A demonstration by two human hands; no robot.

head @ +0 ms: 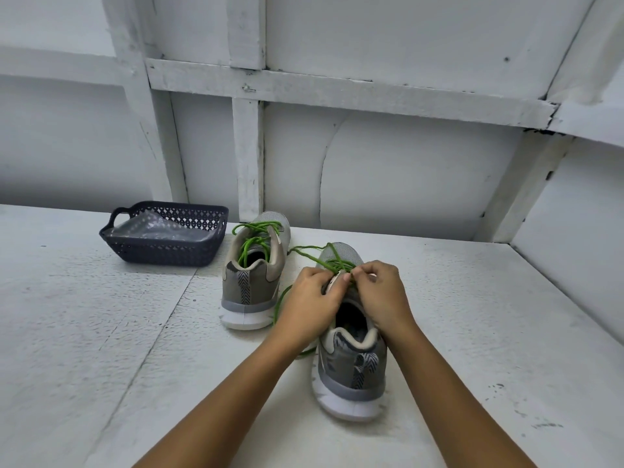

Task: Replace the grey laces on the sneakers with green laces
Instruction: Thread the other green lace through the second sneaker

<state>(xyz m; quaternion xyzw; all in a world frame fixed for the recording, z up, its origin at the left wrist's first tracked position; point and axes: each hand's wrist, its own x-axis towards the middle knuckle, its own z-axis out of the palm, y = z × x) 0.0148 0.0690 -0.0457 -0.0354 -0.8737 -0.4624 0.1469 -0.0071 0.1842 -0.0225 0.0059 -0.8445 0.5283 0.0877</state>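
Head view: looks nearly done, with far sneaker (255, 265) on the table (101, 332) already threaded green though untied, near sneaker (351, 366) laced almost to the top, left grip (310, 298) and right grip (381, 295) both pinching its green lace (332, 261) there, final threading and tying probably left.

Far sneaker (251, 275): grey with a white sole, upright on the table, heel toward the camera, toe near the wall.
Far lace (258, 233): green, threaded through the eyelets, ends lying loose over the opening.
Near sneaker (351, 363): same make, upright, heel toward the camera, to the right of the far one; left hand (314, 298) grips its tongue.
Near lace (332, 261): green, crossing the upper eyelets, pinched by the right hand (381, 292); one loose end trails down the shoe's left side.
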